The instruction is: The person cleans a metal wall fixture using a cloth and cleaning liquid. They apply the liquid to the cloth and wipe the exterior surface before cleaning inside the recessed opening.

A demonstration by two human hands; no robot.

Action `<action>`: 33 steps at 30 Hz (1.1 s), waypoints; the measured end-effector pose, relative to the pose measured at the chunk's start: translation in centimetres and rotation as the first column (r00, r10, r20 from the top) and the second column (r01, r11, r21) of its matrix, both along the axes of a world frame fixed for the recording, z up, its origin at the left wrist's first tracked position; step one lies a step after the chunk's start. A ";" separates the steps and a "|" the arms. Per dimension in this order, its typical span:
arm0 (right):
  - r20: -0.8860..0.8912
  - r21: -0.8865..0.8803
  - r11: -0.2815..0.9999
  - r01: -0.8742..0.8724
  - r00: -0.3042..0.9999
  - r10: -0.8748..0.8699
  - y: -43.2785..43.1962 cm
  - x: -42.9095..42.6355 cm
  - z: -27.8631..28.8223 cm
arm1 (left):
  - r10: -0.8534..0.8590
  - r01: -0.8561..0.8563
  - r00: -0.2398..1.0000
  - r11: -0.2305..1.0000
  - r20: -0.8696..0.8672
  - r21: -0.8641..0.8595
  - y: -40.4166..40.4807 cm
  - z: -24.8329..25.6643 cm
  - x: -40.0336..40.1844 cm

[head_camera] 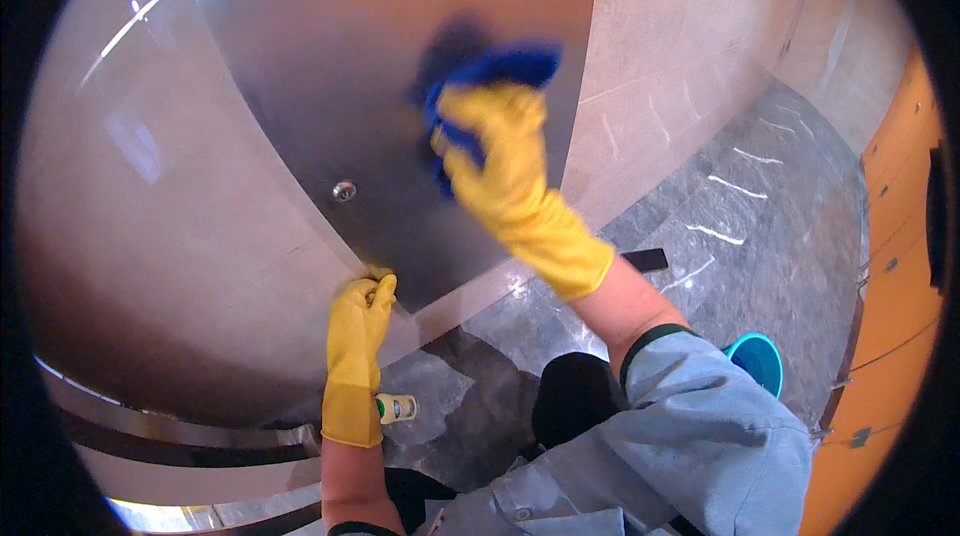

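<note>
My right hand (502, 153), in a long yellow rubber glove and blurred by motion, holds a bunched blue cloth (510, 64) against a dark brushed-metal panel (390, 108). The panel reflects orange light and carries a small round metal fitting (344, 191) near its lower left. At the panel's lower left edge is my left hand (366, 303), gloved in the same yellow rubber. Its fingers are curled at that edge; whether they grip it is hidden.
A pale bottle with a label (397, 408) is beside my left forearm, low down. On the grey floor (780, 236) are a small dark flat object (646, 260) and a teal bucket (757, 363). Smooth pinkish surfaces (187, 236) flank the panel. An orange wall (892, 296) bounds the right.
</note>
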State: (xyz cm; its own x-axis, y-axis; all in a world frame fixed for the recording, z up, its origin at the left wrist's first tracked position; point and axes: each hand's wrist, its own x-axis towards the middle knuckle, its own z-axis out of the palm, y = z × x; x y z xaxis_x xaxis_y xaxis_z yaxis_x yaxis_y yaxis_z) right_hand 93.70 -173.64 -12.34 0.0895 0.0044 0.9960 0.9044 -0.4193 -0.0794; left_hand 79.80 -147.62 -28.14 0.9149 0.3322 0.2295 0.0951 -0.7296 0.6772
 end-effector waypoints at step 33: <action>-0.232 -0.375 0.884 -0.279 0.952 0.201 4.4 -3.5 -13.0 | -0.046 0.031 0.995 0.985 0.087 0.170 0.1 -0.4 -2.3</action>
